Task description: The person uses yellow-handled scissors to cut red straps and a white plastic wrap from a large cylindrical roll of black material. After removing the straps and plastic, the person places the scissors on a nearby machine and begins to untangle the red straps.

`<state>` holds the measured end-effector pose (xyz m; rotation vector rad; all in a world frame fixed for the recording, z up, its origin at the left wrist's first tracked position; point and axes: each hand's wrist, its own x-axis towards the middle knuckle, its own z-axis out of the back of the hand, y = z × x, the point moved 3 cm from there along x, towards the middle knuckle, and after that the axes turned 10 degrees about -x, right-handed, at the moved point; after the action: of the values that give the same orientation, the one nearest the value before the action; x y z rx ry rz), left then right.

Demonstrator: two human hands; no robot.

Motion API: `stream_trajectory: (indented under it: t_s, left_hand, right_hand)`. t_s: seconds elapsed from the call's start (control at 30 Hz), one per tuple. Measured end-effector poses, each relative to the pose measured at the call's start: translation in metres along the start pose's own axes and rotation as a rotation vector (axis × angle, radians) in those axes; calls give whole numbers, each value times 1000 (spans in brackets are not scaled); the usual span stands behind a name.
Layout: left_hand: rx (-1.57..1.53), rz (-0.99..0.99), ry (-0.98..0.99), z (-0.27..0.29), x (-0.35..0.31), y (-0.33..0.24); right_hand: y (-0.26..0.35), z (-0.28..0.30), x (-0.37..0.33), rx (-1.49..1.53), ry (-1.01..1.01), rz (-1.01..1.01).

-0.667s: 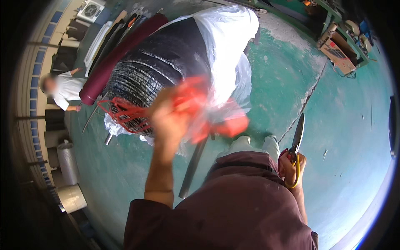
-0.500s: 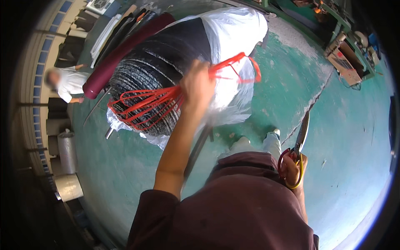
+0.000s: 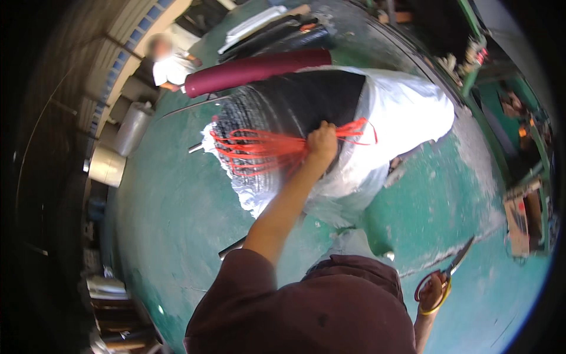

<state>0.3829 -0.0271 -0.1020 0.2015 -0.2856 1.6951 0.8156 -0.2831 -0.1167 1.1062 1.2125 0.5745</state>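
My left hand (image 3: 322, 141) is closed round a bunch of red plastic strapping (image 3: 259, 150), whose loops fan out to the left and whose short ends stick out to the right. It is held over a large roll of black sheeting (image 3: 318, 97), partly wrapped in clear-white plastic film (image 3: 407, 112). Down at my right side, my right hand (image 3: 433, 292) grips a pair of large scissors (image 3: 460, 258) by their red and yellow handles. The scissor blades point up and away, apart from the roll.
A maroon roll (image 3: 259, 69) lies beyond the black one, with more rolls (image 3: 268, 35) behind it. A person in a white top (image 3: 171, 68) stands far left. At right are a green metal rack (image 3: 495, 135) and a cardboard box (image 3: 522, 221). A metal bar (image 3: 233, 246) lies near my left arm.
My view has turned, so the roll now sits further right. My left hand still holds the strapping over the roll, and the scissors stay in my right hand, now tilted further right.
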Motion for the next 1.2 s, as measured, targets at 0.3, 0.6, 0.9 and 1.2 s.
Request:
stream_trajectory:
  t_s: [0.3, 0.6, 0.9, 1.2]
  left_hand:
    - [105, -283, 224, -16, -2, -7]
    - [31, -519, 244, -59, -79, -18]
    - [-251, -691, 442, -26, -168, 50]
    - [-62, -207, 1018, 22, -219, 172]
  right_hand:
    - [-25, -14, 33, 238, -103, -185]
    - [-17, -64, 52, 199, 133, -247]
    - [-2, -100, 68, 124, 246, -297]
    - [-5, -86, 92, 80, 368, -285]
